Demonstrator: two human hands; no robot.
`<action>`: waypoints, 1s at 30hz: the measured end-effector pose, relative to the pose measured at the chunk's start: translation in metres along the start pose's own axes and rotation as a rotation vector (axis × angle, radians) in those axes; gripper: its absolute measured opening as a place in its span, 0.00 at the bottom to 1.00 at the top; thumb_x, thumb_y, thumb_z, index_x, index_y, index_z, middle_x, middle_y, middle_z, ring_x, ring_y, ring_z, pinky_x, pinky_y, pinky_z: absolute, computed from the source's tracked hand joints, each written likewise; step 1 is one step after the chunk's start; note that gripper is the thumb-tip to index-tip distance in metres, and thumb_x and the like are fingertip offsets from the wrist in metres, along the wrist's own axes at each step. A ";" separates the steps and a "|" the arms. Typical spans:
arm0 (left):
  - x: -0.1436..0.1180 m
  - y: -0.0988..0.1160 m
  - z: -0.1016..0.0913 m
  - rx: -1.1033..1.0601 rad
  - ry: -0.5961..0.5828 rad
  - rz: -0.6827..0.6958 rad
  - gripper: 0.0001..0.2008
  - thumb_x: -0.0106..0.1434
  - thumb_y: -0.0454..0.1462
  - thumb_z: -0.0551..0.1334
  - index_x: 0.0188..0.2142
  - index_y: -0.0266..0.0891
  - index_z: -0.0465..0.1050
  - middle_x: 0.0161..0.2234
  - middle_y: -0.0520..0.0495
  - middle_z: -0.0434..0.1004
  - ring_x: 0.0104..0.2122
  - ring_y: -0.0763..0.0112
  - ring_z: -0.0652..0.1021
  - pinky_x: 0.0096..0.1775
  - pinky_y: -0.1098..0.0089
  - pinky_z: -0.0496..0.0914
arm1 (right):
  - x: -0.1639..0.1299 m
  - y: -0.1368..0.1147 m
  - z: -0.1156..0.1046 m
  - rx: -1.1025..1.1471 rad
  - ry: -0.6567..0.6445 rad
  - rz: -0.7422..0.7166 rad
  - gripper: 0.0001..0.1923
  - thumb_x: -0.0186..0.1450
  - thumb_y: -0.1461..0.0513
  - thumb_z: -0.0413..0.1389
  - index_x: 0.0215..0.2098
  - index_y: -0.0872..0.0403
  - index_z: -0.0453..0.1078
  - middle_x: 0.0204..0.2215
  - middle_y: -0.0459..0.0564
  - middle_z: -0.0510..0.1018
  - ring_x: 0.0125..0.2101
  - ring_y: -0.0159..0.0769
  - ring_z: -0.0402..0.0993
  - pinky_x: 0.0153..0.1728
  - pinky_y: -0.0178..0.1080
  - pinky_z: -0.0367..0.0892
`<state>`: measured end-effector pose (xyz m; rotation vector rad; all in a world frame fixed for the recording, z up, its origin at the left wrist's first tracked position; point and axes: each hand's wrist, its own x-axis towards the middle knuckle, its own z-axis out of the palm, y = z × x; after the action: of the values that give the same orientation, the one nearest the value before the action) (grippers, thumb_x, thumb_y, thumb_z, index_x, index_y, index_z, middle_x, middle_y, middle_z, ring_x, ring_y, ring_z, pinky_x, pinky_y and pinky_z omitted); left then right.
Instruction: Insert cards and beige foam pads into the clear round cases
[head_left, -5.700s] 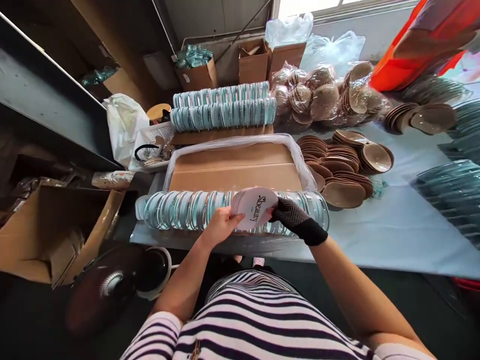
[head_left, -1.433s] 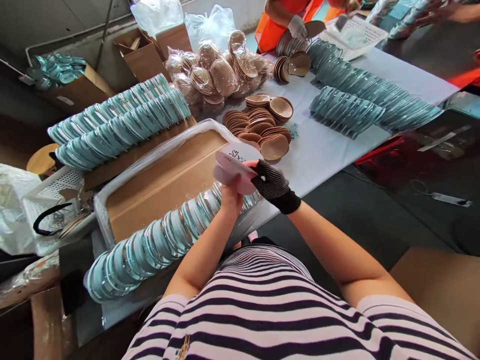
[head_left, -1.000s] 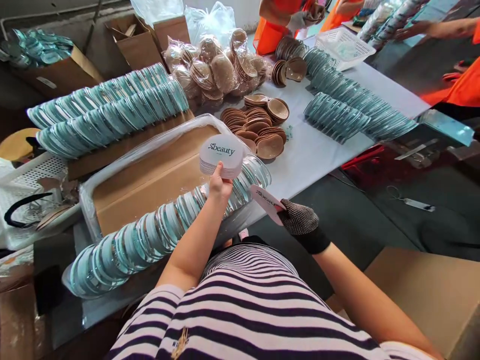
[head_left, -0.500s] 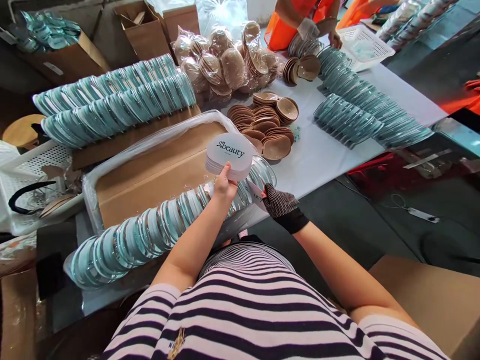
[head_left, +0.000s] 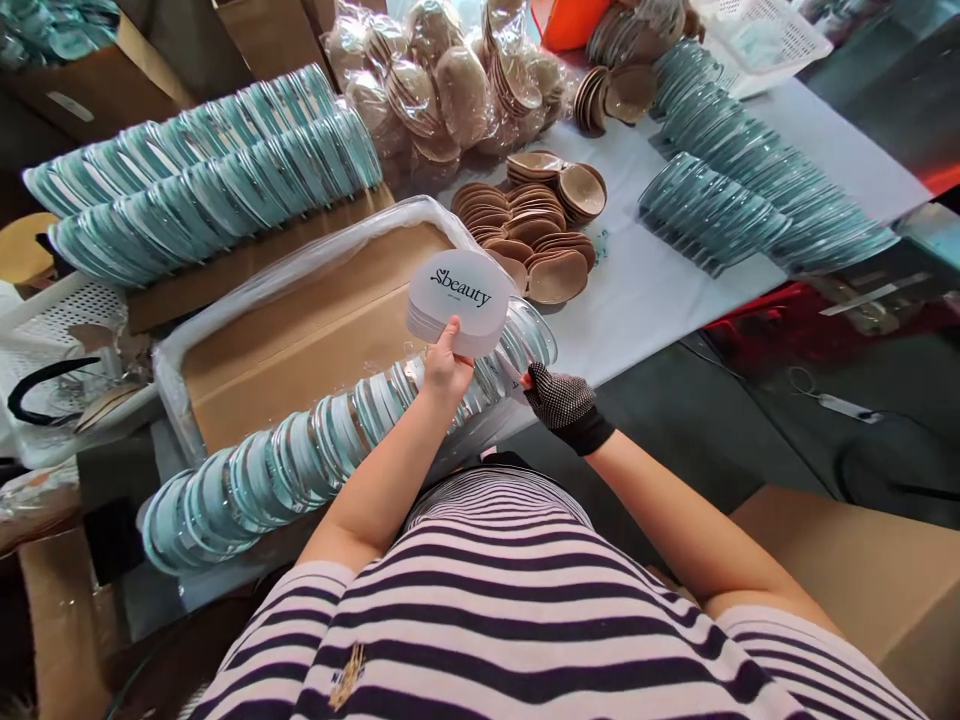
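My left hand (head_left: 448,368) is closed on a fanned stack of white oval cards (head_left: 459,295), its thumb on the top card, which is printed "beauty". My right hand (head_left: 559,400), in a black dotted glove with bare fingertips, pinches one card (head_left: 513,382), seen nearly edge-on. This card is down among the near end of a long row of clear packs (head_left: 330,440), which runs to the lower left. White inserts show between many packs. Whether the card is inside a pack I cannot tell.
A plastic-wrapped cardboard tray (head_left: 300,340) lies behind the row. Tan oval pads (head_left: 536,230) are stacked beyond, near bagged pads (head_left: 457,85). More clear packs stand in rows at left (head_left: 217,190) and right (head_left: 757,170). A carton (head_left: 847,570) is at my lower right.
My right hand has shifted slightly, and its card now shows less of its printed face. The left hand keeps its stack. The camera view has moved a little closer and downward.
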<state>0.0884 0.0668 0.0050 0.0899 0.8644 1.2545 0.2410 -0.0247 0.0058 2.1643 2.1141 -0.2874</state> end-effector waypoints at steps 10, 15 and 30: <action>0.002 -0.001 0.000 0.023 0.007 0.006 0.18 0.64 0.31 0.62 0.53 0.46 0.73 0.54 0.48 0.76 0.56 0.65 0.74 0.55 0.66 0.72 | 0.013 -0.023 0.027 0.135 -0.097 0.110 0.22 0.73 0.56 0.38 0.50 0.57 0.68 0.34 0.59 0.81 0.33 0.39 0.77 0.31 0.34 0.60; 0.001 -0.002 -0.001 0.009 -0.001 0.019 0.18 0.64 0.31 0.62 0.53 0.43 0.73 0.54 0.47 0.76 0.57 0.66 0.74 0.56 0.65 0.71 | 0.006 -0.019 0.018 0.637 -0.237 0.152 0.18 0.70 0.56 0.44 0.52 0.53 0.65 0.25 0.49 0.77 0.24 0.34 0.73 0.25 0.33 0.64; -0.032 -0.004 -0.005 0.097 0.019 0.131 0.17 0.56 0.29 0.68 0.46 0.40 0.78 0.44 0.46 0.83 0.50 0.62 0.79 0.54 0.63 0.72 | 0.053 -0.016 -0.064 0.470 0.433 -0.125 0.30 0.69 0.51 0.46 0.64 0.56 0.59 0.60 0.61 0.68 0.59 0.48 0.63 0.59 0.51 0.60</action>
<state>0.0872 0.0363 0.0163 0.2146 0.9481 1.3367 0.2299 0.0402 0.0581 2.5382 2.6459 -0.3900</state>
